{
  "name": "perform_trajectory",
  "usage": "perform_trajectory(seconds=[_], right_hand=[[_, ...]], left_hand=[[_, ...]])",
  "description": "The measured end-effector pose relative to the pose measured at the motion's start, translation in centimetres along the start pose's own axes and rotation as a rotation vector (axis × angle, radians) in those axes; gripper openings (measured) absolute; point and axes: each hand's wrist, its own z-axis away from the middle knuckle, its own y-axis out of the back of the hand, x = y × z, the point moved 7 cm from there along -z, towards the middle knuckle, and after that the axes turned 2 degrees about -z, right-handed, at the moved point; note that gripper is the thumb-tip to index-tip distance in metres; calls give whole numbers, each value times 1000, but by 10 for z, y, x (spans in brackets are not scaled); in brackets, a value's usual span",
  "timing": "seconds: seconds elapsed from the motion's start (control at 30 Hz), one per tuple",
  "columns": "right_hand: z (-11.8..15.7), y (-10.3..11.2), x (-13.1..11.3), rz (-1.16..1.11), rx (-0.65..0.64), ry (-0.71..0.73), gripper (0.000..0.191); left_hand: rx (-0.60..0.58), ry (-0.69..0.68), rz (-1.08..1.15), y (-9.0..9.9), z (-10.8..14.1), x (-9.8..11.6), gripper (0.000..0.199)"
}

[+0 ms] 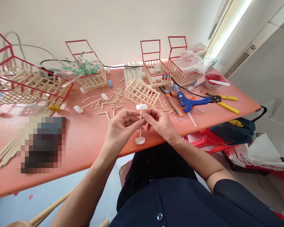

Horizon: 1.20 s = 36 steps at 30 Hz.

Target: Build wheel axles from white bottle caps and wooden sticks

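Note:
Between my hands, near the table's front edge, a thin wooden stick with a white bottle cap at each end, like a wheel axle (140, 129), stands upright. My left hand (125, 124) pinches the stick from the left, thumb against it. From the right, my right hand (159, 121) closes thumb and fingers on it just below the upper cap. Just beyond lies a small stick-built basket frame (142, 92) among cut stick pieces. A second axle with white caps (91, 103) rests on the table to the left.
Red-handled stick carts (156, 67) line the wall. A blue glue gun (191, 101), orange-handled pliers (174, 104) and yellow-handled pliers (223, 102) lie at right, near a cup of red paint (213, 82). A pixelated dark object (44, 146) and long sticks (8, 153) lie left.

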Motion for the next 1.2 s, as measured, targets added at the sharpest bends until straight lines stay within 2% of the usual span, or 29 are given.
perform_trajectory(seconds=[0.07, 0.17, 0.23, 0.3, 0.4, 0.53, 0.6, 0.67, 0.7, 0.77, 0.83, 0.97, 1.2], right_hand=[[4, 8, -6, 154, 54, 67, 45], [15, 16, -27, 466, 155, 324, 23], [22, 10, -40, 697, 120, 528, 10], [28, 1, -45, 910, 41, 686, 16], [30, -5, -45, 1091, -40, 803, 19], [21, -4, -46, 1106, -94, 779, 18], [13, -1, -49, 1023, -102, 705, 16], [3, 1, -52, 878, -119, 600, 13], [-2, 2, -53, 805, -131, 549, 11], [-11, 1, -54, 694, -152, 479, 9], [-17, -2, -52, 641, -174, 444, 10], [-20, -6, -44, 624, -200, 418, 14], [-16, -6, -40, 719, -211, 443, 11]], left_hand=[[13, 11, 5, 3, -1, -1, 47], [-29, 82, 97, 4, -3, -6, 49], [-77, 163, 190, 1, -4, -11, 52], [-120, 240, 264, -3, -5, -15, 57], [-194, 315, 298, -10, -6, -18, 62], [-243, 307, 204, -9, -9, -18, 59], [-151, 165, 59, 3, -14, -13, 48], [-5, -53, -159, 16, -17, -1, 36], [48, -154, -269, 20, -17, 5, 31], [77, -276, -449, 18, -14, 11, 28], [65, -322, -574, 12, -12, 11, 26], [112, -389, -733, 5, -6, 10, 10], [97, -391, -741, 4, -5, 0, 7]])
